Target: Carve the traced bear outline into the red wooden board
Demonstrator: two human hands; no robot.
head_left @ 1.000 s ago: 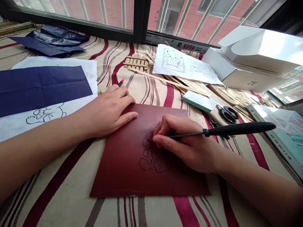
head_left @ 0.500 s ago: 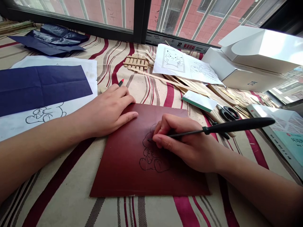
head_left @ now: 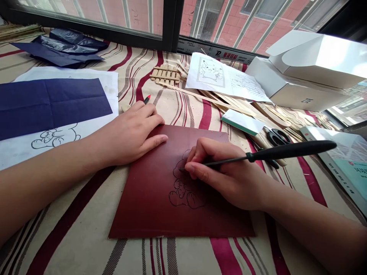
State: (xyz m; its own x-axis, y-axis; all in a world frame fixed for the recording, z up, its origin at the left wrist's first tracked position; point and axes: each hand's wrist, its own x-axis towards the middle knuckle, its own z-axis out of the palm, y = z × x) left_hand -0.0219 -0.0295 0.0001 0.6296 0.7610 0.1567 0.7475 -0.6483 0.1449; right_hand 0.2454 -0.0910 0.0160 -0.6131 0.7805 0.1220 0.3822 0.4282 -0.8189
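A dark red board (head_left: 149,214) lies on the cloth in front of me, with a small bear-like figure (head_left: 181,189) drawn on it in dark lines. My right hand (head_left: 226,172) pinches a slim metal-shafted tool with a long black handle (head_left: 292,151). Its tip meets the board near the figure's head, part of which the fingers cover. My left hand (head_left: 140,133) rests flat at the board's upper left corner, thumb stretched over the surface. Just beyond its knuckles shows the red and black end of a pen (head_left: 147,99); the rest is hidden.
Blue carbon-like paper (head_left: 51,101) covers a white drawing sheet (head_left: 109,114) at left. Behind lie wooden sticks (head_left: 223,100), a printed sheet (head_left: 212,72) and a white box (head_left: 309,97). Black scissors (head_left: 278,136) and a book (head_left: 344,164) are at right, below the window.
The black handle has tilted up very slightly at its far end. Both hands and the board stay in practically the same place.
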